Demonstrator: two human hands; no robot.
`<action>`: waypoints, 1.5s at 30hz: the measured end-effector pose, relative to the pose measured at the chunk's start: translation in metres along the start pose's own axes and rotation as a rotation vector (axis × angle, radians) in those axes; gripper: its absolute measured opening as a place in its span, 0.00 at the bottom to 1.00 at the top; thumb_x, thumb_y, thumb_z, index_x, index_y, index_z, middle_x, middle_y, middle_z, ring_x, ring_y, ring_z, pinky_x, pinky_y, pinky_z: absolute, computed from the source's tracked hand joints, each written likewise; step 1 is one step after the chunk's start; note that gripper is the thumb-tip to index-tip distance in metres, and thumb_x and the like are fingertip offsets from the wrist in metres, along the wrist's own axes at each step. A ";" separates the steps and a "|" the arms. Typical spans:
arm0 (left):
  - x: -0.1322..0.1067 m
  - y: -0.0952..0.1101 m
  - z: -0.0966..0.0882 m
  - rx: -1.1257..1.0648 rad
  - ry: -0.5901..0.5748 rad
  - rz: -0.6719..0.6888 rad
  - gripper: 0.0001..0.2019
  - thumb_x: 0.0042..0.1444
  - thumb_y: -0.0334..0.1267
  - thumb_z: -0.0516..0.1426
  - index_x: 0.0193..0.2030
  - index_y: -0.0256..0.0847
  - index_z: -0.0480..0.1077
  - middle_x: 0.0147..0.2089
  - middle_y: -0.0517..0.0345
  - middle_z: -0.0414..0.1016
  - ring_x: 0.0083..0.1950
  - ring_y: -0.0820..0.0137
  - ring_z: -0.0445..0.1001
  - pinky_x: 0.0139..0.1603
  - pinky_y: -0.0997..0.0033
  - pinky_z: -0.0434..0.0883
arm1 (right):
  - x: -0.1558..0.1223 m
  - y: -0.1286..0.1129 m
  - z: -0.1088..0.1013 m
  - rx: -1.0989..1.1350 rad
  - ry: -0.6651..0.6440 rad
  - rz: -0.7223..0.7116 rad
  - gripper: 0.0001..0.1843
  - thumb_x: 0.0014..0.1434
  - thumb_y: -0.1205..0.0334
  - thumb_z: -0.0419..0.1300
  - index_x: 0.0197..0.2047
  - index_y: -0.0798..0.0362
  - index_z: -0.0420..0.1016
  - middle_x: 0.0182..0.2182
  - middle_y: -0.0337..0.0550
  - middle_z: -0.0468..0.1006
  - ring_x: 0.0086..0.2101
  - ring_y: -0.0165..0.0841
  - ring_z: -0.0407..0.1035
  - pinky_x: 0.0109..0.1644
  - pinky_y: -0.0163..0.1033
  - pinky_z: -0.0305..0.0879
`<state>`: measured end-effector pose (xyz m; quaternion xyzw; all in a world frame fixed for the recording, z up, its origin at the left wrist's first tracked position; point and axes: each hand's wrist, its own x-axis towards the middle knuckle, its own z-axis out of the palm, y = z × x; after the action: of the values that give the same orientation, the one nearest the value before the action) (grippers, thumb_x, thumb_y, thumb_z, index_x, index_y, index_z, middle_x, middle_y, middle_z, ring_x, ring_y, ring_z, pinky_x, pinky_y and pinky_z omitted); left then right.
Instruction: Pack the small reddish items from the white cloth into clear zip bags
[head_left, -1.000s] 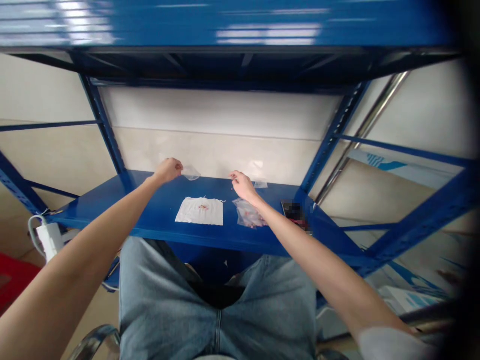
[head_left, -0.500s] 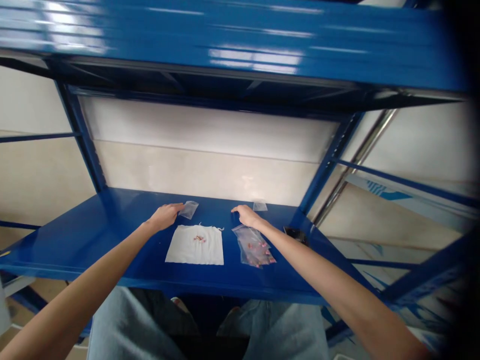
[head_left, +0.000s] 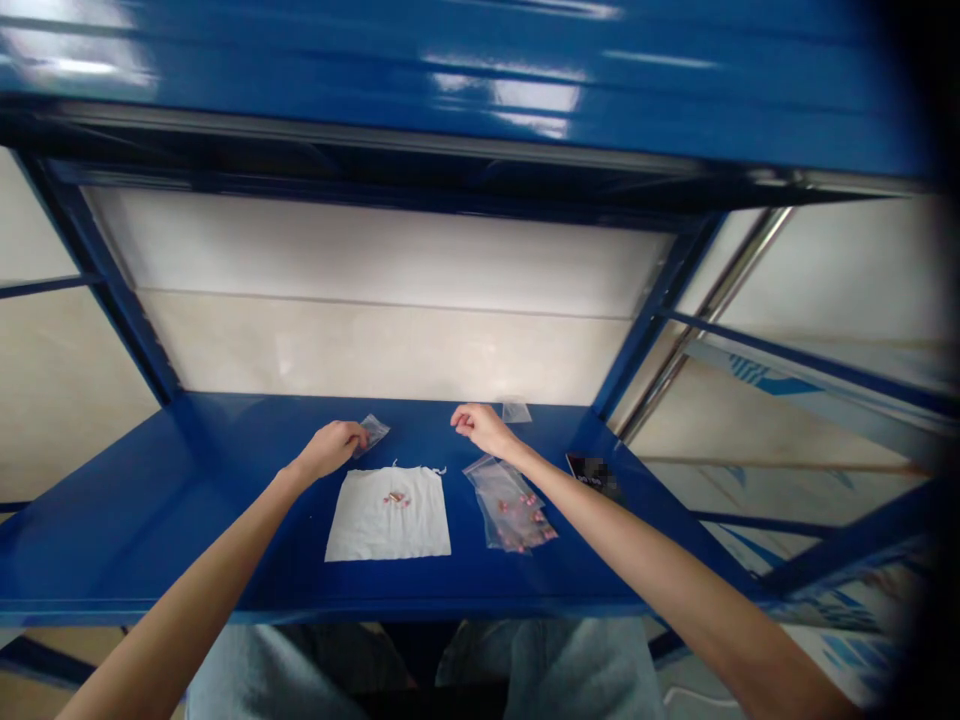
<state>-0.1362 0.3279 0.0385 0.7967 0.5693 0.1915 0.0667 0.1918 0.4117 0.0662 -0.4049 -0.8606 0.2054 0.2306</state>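
Note:
My left hand (head_left: 330, 446) is closed, pinching a small clear plastic bag (head_left: 373, 432) that lies on the blue shelf (head_left: 150, 500). My right hand (head_left: 480, 425) is curled loosely above the shelf, fingers drawn in, with nothing visible in it. Between the hands lies a white cloth (head_left: 390, 514) with a few small pink pieces (head_left: 395, 497) on it. Under my right forearm lies a pile of clear bags holding pink pieces (head_left: 511, 505). Another small clear bag (head_left: 516, 411) lies just beyond my right hand.
A dark phone-like object (head_left: 592, 472) lies at the shelf's right end. The upper blue shelf (head_left: 480, 90) hangs low overhead. Blue uprights (head_left: 645, 320) and a chrome pole (head_left: 697, 310) stand at the right. My jeans (head_left: 315, 680) show below the shelf edge.
The camera tilted up, so the shelf sits lower in view. My left hand closed tighter on the small bag. My right hand's fingers curled in from a flatter pose.

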 end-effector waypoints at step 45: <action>-0.209 0.280 0.063 -0.102 0.007 0.563 0.09 0.63 0.29 0.50 0.34 0.40 0.70 0.33 0.52 0.74 0.42 0.64 0.70 0.44 0.61 0.63 | -0.142 -0.051 -0.006 -0.368 0.118 0.254 0.15 0.62 0.56 0.62 0.50 0.51 0.80 0.43 0.52 0.82 0.42 0.40 0.76 0.43 0.36 0.65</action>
<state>0.0762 0.0444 0.0233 0.9184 0.3154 0.2337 0.0490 0.2451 0.2702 0.0659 -0.5566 -0.8107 0.0486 0.1750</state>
